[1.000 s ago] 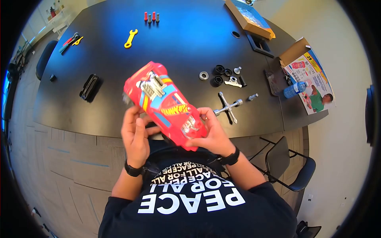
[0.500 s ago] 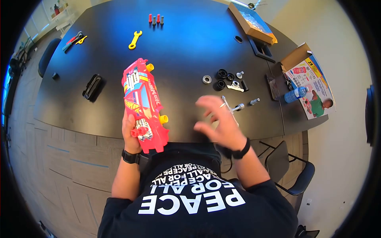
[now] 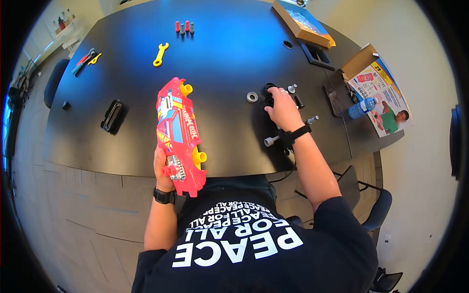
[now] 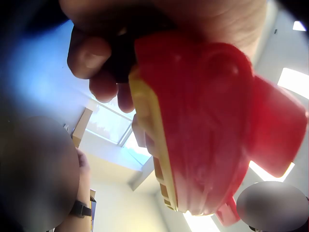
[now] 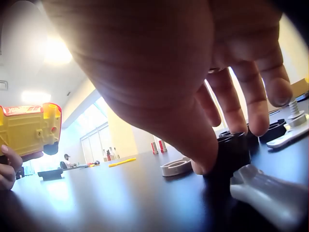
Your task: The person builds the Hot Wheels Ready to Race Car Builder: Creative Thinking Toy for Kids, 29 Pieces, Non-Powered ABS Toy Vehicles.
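A red toy car [image 3: 177,134] with yellow axle ends is held upright on its side by the left hand [image 3: 163,171], which grips its lower end. In the left wrist view the hand [image 4: 212,17] wraps round the red body [image 4: 198,121], with a dark part under the fingers. Over the black wheels at the right of the table, the right hand [image 3: 286,115] reaches down with fingers spread. The right wrist view has this hand [image 5: 164,63] with its thumb beside a black wheel [image 5: 234,152] and fingertips behind it; contact is hard to tell.
A grey ring [image 3: 251,97], cross wrench [image 3: 270,141] and silver bolt [image 3: 312,119] lie near the right hand. Farther off are a yellow wrench [image 3: 160,54], red and grey bolts [image 3: 187,26], a black part [image 3: 112,116], a bottle [image 3: 361,108] and boxes [image 3: 381,93].
The right hand has let go of the car and moved away to the right, over the wheels. The left hand keeps its hold, with the car turned more upright and its yellow axle ends showing.
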The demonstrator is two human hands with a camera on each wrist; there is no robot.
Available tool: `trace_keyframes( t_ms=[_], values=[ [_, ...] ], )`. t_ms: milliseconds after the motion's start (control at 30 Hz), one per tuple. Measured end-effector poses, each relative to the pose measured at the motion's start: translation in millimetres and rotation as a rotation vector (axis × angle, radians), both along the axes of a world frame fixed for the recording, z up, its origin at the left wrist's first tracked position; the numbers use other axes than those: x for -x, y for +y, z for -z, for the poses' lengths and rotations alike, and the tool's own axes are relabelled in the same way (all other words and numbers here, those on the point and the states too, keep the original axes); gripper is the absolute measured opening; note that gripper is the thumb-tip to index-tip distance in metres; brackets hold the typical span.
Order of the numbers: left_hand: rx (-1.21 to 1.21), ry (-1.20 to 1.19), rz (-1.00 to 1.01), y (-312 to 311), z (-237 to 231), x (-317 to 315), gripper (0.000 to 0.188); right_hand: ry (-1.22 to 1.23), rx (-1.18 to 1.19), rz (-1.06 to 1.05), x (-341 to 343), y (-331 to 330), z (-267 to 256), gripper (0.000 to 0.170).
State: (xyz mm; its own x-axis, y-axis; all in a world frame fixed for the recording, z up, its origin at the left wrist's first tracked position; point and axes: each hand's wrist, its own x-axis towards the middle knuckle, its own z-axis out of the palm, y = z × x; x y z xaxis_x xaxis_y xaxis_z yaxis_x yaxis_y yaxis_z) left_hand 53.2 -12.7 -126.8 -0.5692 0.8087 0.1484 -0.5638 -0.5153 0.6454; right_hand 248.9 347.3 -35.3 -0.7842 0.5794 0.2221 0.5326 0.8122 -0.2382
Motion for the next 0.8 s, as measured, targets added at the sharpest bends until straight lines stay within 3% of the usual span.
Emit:
trace_keyframes(
  t_ms=[67, 100, 133, 200, 333, 367, 400, 533, 600, 633, 800],
  values=[
    [0.008, -0.032, 0.017, -0.8, 6.5, -0.7, 0.081, 0.163, 0.096, -0.095, -4.2, -7.3, -14.4, 0.054],
    [0.030, -0.036, -0.008, 0.0, 5.4, -2.4, 0.083, 0.114, 0.341, 0.005, -7.5, -13.3, -32.7, 0.050],
    [0.050, -0.040, -0.033, 2.0, 0.8, -4.3, 0.085, 0.109, 0.337, 0.004, -12.0, -16.4, -35.4, 0.050],
    [0.027, -0.080, 0.024, -0.5, -12.7, -7.8, 0.086, 0.702, 1.011, -0.299, -24.9, -22.7, -37.8, 0.049],
    [-0.036, -0.111, 0.118, -0.6, -4.3, -4.1, 0.088, 0.803, 1.093, -0.372, -38.6, -52.1, -45.6, 0.053],
    [0.002, -0.126, 0.043, -0.8, -4.8, -7.5, 0.089, 0.796, 1.099, -0.409, -39.2, -59.4, -47.6, 0.057],
    [-0.084, -0.129, 0.150, -3.9, 1.3, -2.0, 0.086, 0.792, 1.118, -0.411, -38.3, -68.8, -50.3, 0.057],
    [-0.006, -0.070, 0.098, -4.6, -12.0, -3.3, 0.080, 0.763, 1.014, -0.576, -21.3, -119.4, -64.0, 0.064],
    [0.007, -0.035, 0.110, -7.7, -6.3, 1.6, 0.081, 0.667, 0.858, -0.651, -12.0, -142.7, -74.6, 0.064],
    [-0.036, -0.023, 0.129, -5.4, -7.7, 3.7, 0.082, 0.620, 0.596, -0.730, -3.2, -142.8, -79.8, 0.064],
    [-0.012, -0.040, 0.125, -5.8, -29.6, -7.7, 0.094, 0.757, 0.632, -0.555, 31.1, -138.0, -75.7, 0.060]
  ],
)
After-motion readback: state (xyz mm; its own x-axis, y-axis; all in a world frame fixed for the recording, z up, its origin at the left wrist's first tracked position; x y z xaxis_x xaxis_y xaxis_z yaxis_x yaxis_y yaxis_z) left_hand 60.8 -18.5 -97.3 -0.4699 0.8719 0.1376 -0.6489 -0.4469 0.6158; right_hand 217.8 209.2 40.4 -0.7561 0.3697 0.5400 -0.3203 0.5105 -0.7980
